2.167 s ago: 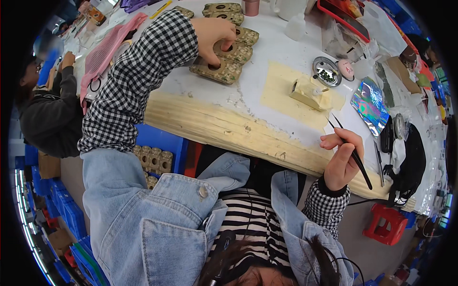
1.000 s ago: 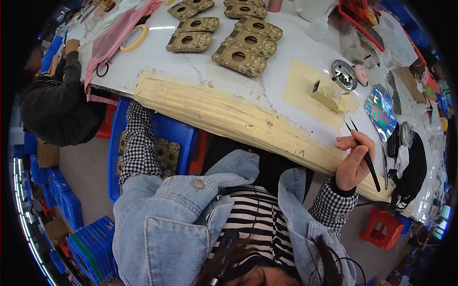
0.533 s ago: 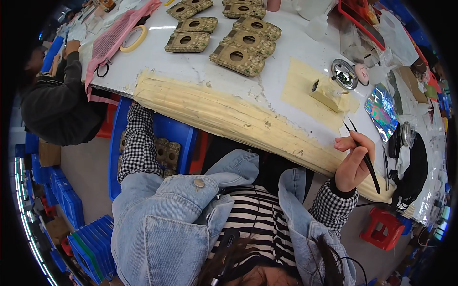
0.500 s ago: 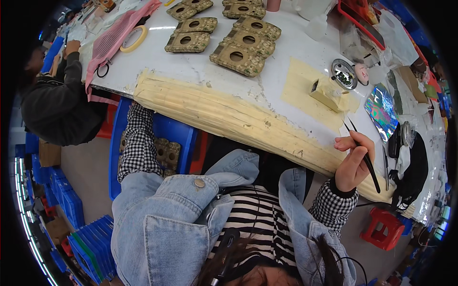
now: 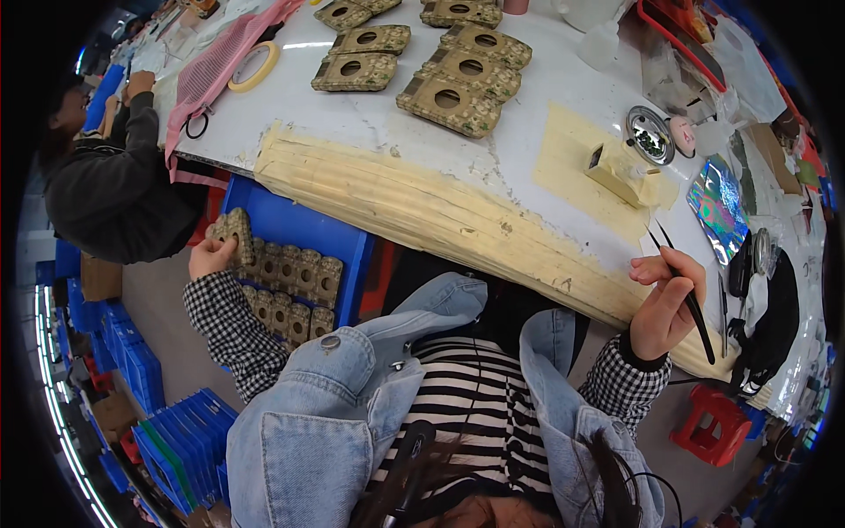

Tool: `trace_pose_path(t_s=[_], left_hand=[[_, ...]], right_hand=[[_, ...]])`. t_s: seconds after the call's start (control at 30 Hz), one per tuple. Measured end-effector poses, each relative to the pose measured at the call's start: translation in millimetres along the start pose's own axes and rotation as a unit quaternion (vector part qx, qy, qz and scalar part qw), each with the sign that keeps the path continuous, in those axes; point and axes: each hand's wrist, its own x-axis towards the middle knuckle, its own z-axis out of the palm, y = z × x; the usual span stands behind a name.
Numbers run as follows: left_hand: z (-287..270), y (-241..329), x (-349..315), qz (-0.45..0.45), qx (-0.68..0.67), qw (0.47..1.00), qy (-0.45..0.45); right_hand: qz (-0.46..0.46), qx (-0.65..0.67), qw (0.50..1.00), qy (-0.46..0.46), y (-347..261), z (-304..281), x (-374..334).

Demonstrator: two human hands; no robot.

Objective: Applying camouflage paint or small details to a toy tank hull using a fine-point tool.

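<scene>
At the left, over a blue bin (image 5: 280,204), my left hand (image 5: 211,258) grips a camouflage-patterned casing (image 5: 234,231) by its near end, thumb on top. Several like casings (image 5: 304,275), each with a round hole, stand in rows inside the bin. My right hand (image 5: 662,308) is raised at the table's front edge, closed on black tweezers (image 5: 696,319) whose tips point away from me and stand apart with nothing between them. Across the table, more camouflage casings (image 5: 414,99) lie flat in two groups.
Yellow tape pads the table edge (image 5: 414,204). At the right are a small yellow block (image 5: 620,180), a round metal dish (image 5: 650,134) with small dark pieces, and a holographic sheet (image 5: 717,207). A tape roll (image 5: 253,69) lies far left, near another person (image 5: 119,189). A red stool (image 5: 711,424) stands below.
My left hand has come up out of the bin, where it was hidden, and now holds a casing. The right hand keeps the tweezers almost in place. The view has shifted slightly.
</scene>
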Motion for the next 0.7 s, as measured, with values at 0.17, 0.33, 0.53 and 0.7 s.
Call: trace_pose_path(t_s=[0.17, 0.33, 0.53, 0.7], left_hand=[[-88, 38, -24, 0.156, 0.004, 0.979, 0.131], [-120, 143, -14, 0.445, -0.006, 0.894, 0.058], [-95, 207, 37, 0.361, 0.049, 0.931, -0.029], [-73, 222, 48, 0.373, 0.082, 0.924, -0.034]], right_hand=[[-0.002, 0.005, 1.000, -0.008, -1, 1, 0], [0.011, 0.005, 1.000, -0.001, -1, 0, -1], [0.020, 0.001, 1.000, 0.000, -1, 1, -5], [0.025, 0.007, 1.000, -0.005, -3, 1, -5]])
